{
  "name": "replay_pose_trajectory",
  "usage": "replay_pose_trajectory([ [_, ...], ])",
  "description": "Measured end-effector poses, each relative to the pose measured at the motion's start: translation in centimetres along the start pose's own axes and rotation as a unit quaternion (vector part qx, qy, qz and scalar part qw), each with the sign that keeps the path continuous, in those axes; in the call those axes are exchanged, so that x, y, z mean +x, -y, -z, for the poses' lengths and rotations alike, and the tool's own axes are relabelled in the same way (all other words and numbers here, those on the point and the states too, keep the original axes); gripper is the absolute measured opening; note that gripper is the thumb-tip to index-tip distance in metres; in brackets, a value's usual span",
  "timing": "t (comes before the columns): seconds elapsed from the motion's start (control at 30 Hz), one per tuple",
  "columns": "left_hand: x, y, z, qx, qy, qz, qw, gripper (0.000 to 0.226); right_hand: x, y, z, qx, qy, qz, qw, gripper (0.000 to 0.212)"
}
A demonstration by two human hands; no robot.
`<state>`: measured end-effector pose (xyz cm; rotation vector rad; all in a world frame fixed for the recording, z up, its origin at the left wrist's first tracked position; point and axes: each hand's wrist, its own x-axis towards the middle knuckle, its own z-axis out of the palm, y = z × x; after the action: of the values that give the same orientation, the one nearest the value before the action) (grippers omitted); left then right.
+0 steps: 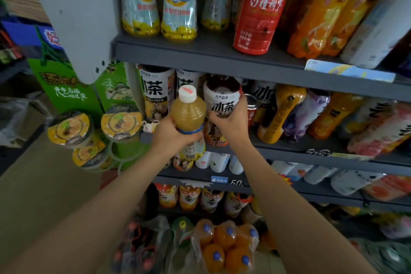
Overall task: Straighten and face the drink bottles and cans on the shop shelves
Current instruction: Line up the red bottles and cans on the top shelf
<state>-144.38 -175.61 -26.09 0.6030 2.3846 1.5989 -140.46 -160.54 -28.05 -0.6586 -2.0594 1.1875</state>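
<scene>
Your left hand (171, 132) grips juice bottle (189, 115) upright off shelf; right hand (231, 124), arm outstretched, grasps tea bottle (222, 100) on shelf (289, 151)

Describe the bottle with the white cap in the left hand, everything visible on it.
The juice bottle is clear ribbed plastic, filled with cloudy yellow-amber drink. Its white screw cap carries red print on top. A blue band rings it at the top of a pale label, with a barcode showing low down. It stands nearly upright in front of the second shelf, off any surface. The left hand grips its middle; the right hand holds the iced tea bottle behind it.
</scene>
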Motion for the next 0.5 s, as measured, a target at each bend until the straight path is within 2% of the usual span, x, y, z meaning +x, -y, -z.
replay_pose_trajectory([
  [0.13, 0.4, -0.5, -0.8, -0.045, 0.048, 0.004, 0.998, 0.056, -1.2, -0.7, 0.3, 0.028, -0.051, -0.025, 0.998, 0.088],
  [0.5, 0.6, 0.3, -1.1, -0.065, 0.103, 0.004, 0.993, 0.043, -0.9, 0.0, 1.1, 0.030, -0.044, -0.053, 0.997, 0.078],
])
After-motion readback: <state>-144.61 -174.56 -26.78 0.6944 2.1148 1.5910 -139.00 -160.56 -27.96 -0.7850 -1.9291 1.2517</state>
